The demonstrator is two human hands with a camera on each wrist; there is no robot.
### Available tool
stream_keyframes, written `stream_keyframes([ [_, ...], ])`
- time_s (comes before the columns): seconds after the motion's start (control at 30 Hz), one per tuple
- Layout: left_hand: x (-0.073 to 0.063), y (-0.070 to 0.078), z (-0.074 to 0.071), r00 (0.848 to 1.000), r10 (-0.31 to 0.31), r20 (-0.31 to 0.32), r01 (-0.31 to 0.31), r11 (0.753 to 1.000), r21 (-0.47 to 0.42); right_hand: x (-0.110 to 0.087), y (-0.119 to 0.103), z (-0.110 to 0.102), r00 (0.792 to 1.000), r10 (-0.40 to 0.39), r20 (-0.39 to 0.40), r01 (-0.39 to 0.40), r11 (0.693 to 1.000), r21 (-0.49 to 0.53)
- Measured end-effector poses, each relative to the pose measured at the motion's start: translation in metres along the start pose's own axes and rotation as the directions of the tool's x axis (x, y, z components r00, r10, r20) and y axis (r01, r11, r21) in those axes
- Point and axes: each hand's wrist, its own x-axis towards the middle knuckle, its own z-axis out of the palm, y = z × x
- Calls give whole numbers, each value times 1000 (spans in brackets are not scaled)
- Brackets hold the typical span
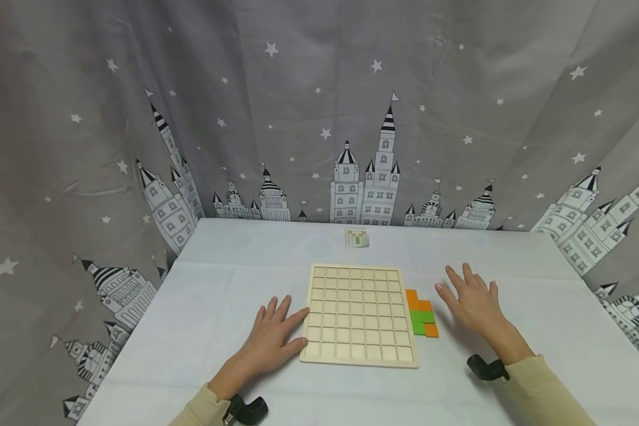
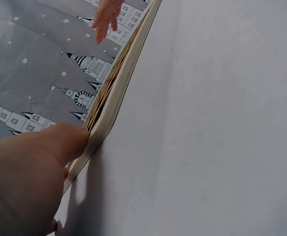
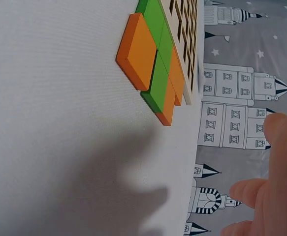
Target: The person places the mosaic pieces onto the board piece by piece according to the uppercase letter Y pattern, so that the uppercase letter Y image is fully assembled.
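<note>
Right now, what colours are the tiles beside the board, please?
The tiles are orange and green, clearest in the right wrist view.

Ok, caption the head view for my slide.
Left hand touches the board; right hand hovers beside orange and green tiles.

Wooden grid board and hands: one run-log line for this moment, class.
left hand: touching left edge of wooden grid board | right hand: raised, empty | orange tiles, green tiles: beside board's right edge | cells: empty

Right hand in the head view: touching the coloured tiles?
No, white tabletop shows between the right hand and the tiles.
</note>
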Motion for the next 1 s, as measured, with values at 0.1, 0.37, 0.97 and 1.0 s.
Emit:
stream_keyframes([
  [0.1, -1, -1, 1, 1000, -4, -21, 4, 1000, -5, 1, 0, 0, 1000, -2, -3, 2, 1000, -1],
  [0.37, -1, 0, 3, 998, -7, -58, 6, 1000, -12, 3, 0, 1, 1000, -12, -18, 12, 1000, 3],
  [0.97, 1, 0, 6, 997, 5, -82, -6, 1000, -13, -11, 0, 8, 996, -71, -46, 74, 995, 65],
  [1.0, 1, 0, 6, 997, 5, -83, -6, 1000, -13, -12, 0, 9, 996, -71, -48, 74, 995, 72],
])
